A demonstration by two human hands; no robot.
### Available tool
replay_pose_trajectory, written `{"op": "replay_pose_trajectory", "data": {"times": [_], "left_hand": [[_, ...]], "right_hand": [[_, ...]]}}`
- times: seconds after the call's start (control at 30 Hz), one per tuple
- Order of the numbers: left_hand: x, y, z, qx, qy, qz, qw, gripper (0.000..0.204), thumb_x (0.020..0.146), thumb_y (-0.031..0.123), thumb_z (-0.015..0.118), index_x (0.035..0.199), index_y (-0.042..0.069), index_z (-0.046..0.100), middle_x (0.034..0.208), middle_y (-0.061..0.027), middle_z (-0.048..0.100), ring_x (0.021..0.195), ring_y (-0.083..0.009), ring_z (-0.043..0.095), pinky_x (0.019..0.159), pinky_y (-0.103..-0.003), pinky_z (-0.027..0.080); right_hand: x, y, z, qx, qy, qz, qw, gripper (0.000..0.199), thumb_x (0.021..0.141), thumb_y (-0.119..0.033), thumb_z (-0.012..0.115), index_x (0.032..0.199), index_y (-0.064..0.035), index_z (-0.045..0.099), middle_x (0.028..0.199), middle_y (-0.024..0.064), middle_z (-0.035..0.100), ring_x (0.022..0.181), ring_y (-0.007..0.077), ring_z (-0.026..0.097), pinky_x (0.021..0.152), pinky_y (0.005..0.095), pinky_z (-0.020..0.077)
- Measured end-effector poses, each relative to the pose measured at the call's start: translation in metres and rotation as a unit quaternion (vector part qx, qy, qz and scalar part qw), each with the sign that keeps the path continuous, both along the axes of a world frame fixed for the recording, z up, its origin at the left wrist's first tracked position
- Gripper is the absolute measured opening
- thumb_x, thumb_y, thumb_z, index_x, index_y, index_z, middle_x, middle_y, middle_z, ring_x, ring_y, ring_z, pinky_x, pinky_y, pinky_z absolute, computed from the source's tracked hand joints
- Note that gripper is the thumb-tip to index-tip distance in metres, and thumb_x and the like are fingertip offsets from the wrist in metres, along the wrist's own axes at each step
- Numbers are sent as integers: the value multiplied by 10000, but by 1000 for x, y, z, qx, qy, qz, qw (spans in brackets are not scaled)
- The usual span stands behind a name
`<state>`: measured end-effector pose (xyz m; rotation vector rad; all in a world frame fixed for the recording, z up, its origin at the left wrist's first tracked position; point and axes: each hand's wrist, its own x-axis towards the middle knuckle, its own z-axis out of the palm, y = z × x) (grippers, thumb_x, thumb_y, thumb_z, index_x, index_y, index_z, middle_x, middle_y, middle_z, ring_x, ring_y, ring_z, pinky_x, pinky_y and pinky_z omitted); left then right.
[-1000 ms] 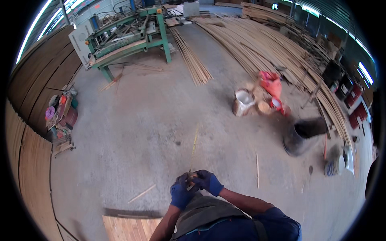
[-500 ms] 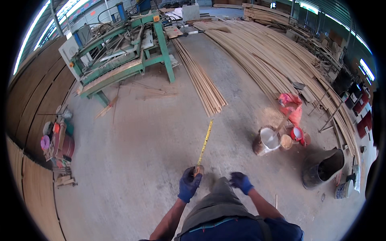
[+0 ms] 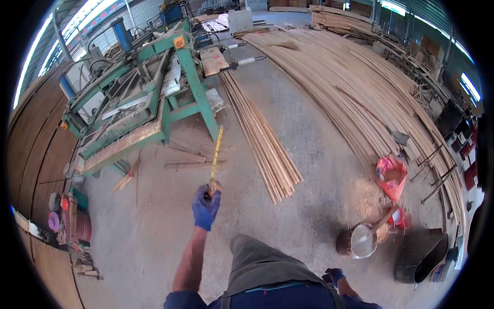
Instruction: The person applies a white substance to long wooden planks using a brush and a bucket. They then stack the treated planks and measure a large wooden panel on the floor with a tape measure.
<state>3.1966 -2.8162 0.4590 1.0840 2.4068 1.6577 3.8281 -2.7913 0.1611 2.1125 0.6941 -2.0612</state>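
Note:
My left hand (image 3: 207,208), in a blue work glove, is closed round a tape measure (image 3: 215,186). The tape's yellow blade (image 3: 217,152) sticks out ahead, its far end in the air near the leg of a green machine. My right hand (image 3: 335,277), gloved too, hangs low beside my grey apron (image 3: 262,262); its fingers look loosely apart and nothing shows in them. Right of the blade, a bundle of thin wooden strips (image 3: 262,144) lies on the concrete floor, apart from both hands.
The green machine frame (image 3: 198,95) stands ahead left. Long wooden strips (image 3: 329,77) cover the floor at the far right. Nearer on the right are a bucket of white stuff (image 3: 363,242) with a stick, a pink sack (image 3: 392,177) and a black bin (image 3: 419,257). Tall boards line the left.
My left hand has moved left and forward with the tape measure, and my right hand has dropped back to my side. The machine and wooden strips appear nearer.

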Motion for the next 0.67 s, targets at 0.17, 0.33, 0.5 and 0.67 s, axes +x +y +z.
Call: {"op": "replay_pose_trajectory", "data": {"times": [0.17,0.33,0.5,0.67], "left_hand": [[-202,191,14,-122,98,55,986,385,834,424,727,843,53,628,793,-184,660,695,-370,625,633,-422,499],[-438,415,10,-18,240,51,969,414,827,462,708,871,52,663,801,-207,678,759,-425,654,684,-491,519],[-589,646,22,-182,237,71,952,491,832,532,659,933,54,698,886,-224,692,853,-432,666,730,-496,523],[-866,740,-80,-255,603,-28,756,425,1015,366,440,1124,40,690,1050,-202,701,911,-373,672,805,-456,531]], "right_hand": [[-92,74,-51,30,-10,-155,987,294,949,-276,509,1169,-83,539,1025,236,710,758,406,702,666,519,557],[-233,101,-133,42,-123,3,992,329,879,-345,658,1110,-111,661,1017,174,709,912,310,689,765,490,560],[-398,166,-65,18,-113,-99,988,308,917,-345,632,1095,-97,672,1032,141,711,923,275,688,790,462,559],[-415,146,-15,104,-99,371,918,300,955,-345,605,1081,-84,682,1046,108,714,934,240,687,815,433,559]]}}
